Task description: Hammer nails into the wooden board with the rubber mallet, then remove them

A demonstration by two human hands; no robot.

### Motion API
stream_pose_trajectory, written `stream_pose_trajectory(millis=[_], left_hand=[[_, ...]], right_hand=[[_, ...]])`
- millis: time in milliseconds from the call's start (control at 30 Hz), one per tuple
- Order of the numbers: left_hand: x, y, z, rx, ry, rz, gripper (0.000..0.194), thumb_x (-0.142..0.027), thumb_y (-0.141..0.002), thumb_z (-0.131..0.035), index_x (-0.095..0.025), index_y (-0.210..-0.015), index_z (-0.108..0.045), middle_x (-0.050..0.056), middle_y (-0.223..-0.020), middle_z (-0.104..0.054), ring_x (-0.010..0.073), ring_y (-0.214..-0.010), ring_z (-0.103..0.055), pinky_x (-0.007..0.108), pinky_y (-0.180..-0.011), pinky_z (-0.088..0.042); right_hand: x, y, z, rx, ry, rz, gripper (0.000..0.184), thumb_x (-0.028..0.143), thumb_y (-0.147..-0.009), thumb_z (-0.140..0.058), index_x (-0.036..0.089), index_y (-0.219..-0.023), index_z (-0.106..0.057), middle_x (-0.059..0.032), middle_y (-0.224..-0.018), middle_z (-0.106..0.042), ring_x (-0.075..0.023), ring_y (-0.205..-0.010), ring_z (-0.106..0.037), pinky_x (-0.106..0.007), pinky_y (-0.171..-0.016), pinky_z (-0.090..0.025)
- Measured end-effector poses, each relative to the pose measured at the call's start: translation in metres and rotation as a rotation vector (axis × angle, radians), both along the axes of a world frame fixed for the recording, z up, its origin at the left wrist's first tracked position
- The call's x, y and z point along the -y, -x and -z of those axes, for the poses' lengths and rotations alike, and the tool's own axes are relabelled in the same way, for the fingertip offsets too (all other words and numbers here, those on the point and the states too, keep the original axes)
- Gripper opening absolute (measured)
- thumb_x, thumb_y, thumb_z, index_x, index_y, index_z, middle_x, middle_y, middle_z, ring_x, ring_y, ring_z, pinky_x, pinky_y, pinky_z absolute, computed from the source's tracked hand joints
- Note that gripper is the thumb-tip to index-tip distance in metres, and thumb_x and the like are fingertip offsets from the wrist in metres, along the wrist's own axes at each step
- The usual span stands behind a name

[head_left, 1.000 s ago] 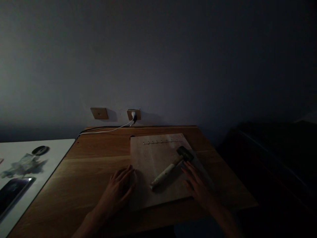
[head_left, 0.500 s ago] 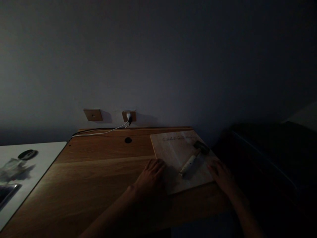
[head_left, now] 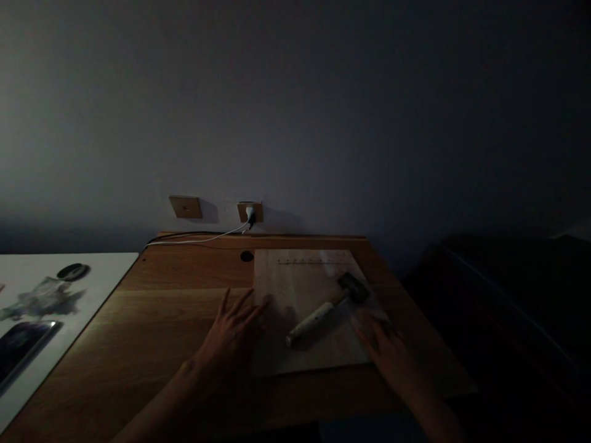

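A pale flat board (head_left: 281, 289) lies on the wooden desk, marked near its far edge with a row of small dark ticks along a line. On it rests a mallet (head_left: 318, 315) with a dark block head and a light, worn handle, lying diagonally. My left hand (head_left: 231, 332) is at the board's left edge, fingers spread, a fingertip over its surface. At the right edge is my right hand (head_left: 385, 347), fingers stretched toward the mallet head but apart from it. Both hands are dim, and neither grips the mallet.
The wooden desk (head_left: 175, 320) meets a wall with two socket plates; a white plug (head_left: 250, 212) with cables sits in one. A round cable hole (head_left: 247, 256) is behind the board. At left, a white table (head_left: 106, 277) bears a dark oval object (head_left: 72, 272) and crumpled plastic (head_left: 50, 297).
The board, with the mallet on it, has shifted left and turned squarer to the desk. My left hand has spread its fingers; both hands moved left relative to the desk.
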State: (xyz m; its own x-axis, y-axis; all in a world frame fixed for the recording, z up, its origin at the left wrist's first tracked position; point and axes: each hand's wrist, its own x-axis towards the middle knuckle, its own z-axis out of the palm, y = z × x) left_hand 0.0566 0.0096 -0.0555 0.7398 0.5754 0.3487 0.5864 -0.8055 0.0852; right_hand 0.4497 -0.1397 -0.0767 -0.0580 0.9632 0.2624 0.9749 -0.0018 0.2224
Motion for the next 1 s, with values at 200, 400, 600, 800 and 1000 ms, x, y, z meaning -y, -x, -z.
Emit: stream_pose_trajectory(millis=[200,400,600,800,1000], left_hand=[[0.015,0.089,0.004,0.007,0.008,-0.186,0.051,-0.039,-0.101,-0.05,-0.034,-0.151,-0.045,0.004,-0.134,-0.068,0.0299,-0.138,-0.049,0.063,-0.123,-0.007],[0.003,0.119,-0.009,0.111,0.077,-0.302,0.034,-0.035,-0.098,-0.051,-0.026,-0.128,-0.065,0.008,-0.115,-0.074,0.0277,-0.108,-0.066,0.049,-0.102,-0.047],[-0.072,0.075,-0.018,0.222,0.204,-0.264,0.035,-0.026,-0.095,-0.051,-0.018,-0.125,-0.065,0.014,-0.125,-0.063,0.0264,-0.108,-0.065,0.038,-0.092,-0.054],[-0.114,0.057,-0.014,0.182,0.326,-0.152,0.027,-0.016,-0.094,-0.047,-0.017,-0.095,-0.074,0.011,-0.094,-0.068,0.0221,-0.092,-0.065,0.032,-0.086,-0.051],[-0.118,0.06,-0.01,0.338,0.395,-0.206,0.03,-0.013,-0.09,-0.048,-0.017,-0.109,-0.071,0.011,-0.098,-0.072,0.0208,-0.089,-0.068,0.029,-0.082,-0.05]], right_hand=[[0.011,0.054,0.0,-0.087,0.153,-0.195,0.034,0.029,-0.088,-0.059,0.036,-0.118,-0.071,-0.0115,-0.124,-0.072,-0.0346,-0.099,-0.072,-0.05,-0.079,-0.058],[-0.064,0.065,-0.033,-0.473,0.096,-0.042,0.037,0.051,-0.098,-0.041,0.031,-0.105,-0.072,-0.0104,-0.096,-0.078,-0.0289,-0.083,-0.074,-0.04,-0.07,-0.056],[-0.186,0.116,-0.066,-0.673,0.199,-0.043,0.019,0.032,-0.096,-0.053,0.02,-0.09,-0.067,-0.0113,-0.094,-0.074,-0.0246,-0.089,-0.069,-0.033,-0.08,-0.049],[-0.227,0.128,-0.052,-0.867,0.224,-0.103,0.012,0.019,-0.082,-0.067,0.021,-0.071,-0.062,-0.009,-0.087,-0.072,-0.0233,-0.095,-0.064,-0.035,-0.094,-0.045],[-0.227,0.112,-0.05,-1.309,0.102,-0.114,0.032,0.052,-0.088,-0.05,0.024,-0.096,-0.062,-0.0057,-0.091,-0.068,-0.0206,-0.082,-0.064,-0.035,-0.077,-0.051]])
